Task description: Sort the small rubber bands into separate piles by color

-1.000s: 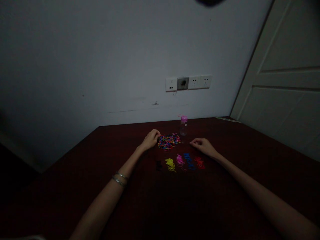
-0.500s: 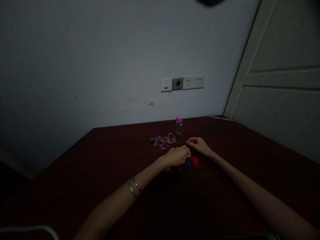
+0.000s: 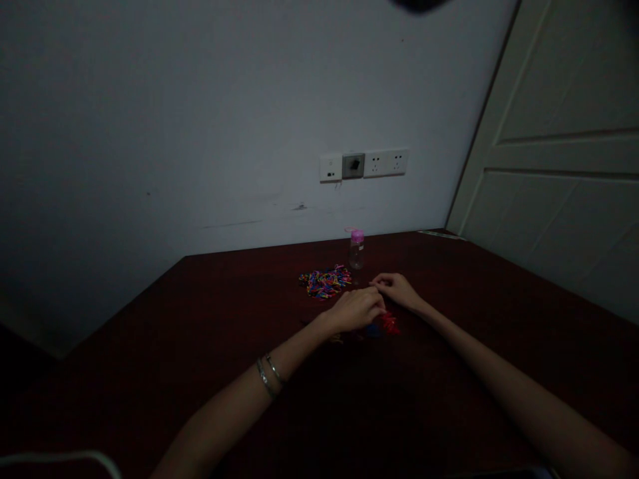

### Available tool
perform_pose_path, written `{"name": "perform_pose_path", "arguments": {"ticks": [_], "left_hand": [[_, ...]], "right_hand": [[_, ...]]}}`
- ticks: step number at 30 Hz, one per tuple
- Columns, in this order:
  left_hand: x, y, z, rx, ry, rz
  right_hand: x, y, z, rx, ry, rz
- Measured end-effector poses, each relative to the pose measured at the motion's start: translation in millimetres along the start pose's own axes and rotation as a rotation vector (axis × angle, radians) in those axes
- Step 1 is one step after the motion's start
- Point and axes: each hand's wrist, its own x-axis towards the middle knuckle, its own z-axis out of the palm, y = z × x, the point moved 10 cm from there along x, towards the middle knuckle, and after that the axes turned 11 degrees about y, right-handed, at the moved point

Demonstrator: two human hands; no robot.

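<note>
My left hand (image 3: 355, 310), with two bangles (image 3: 269, 374) on its wrist, is closed, fingers bent down beside a small heap of red strands (image 3: 389, 323). Whatever its fingertips hold is hidden from me. Just beyond, my right hand (image 3: 398, 291) is closed in a pinch, its fingertips pointing left near the left knuckles; anything between them is too small to make out. Blue strands (image 3: 373, 330) and a few yellow ones (image 3: 336, 338) lie under and in front of my left hand. A tangled multicoloured pile of thin strands (image 3: 326, 282) lies beyond it, to the left.
A clear bottle with a pink lid (image 3: 356, 250) stands upright behind the pile. The dark red table (image 3: 224, 299) meets a pale wall with sockets (image 3: 385, 163). A panelled door (image 3: 559, 173) rises at the right. A pale cord-like strip (image 3: 60, 457) shows at lower left.
My left hand has shifted slightly right, closer to the red strands, and its fingers now reach further over them. My right hand stays nearly where it was.
</note>
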Motion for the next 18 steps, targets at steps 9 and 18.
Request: {"name": "perform_pose_path", "arguments": {"ticks": [9,18], "left_hand": [[-34,-156,-85.8,0.033,0.529,-0.502],[-112,-259,-117.5,0.072,0.704,-0.815]], "right_hand": [[-3,-2,0,-0.022,-0.014,0.031],[-1,6,3,-0.029,-0.015,0.026]]}}
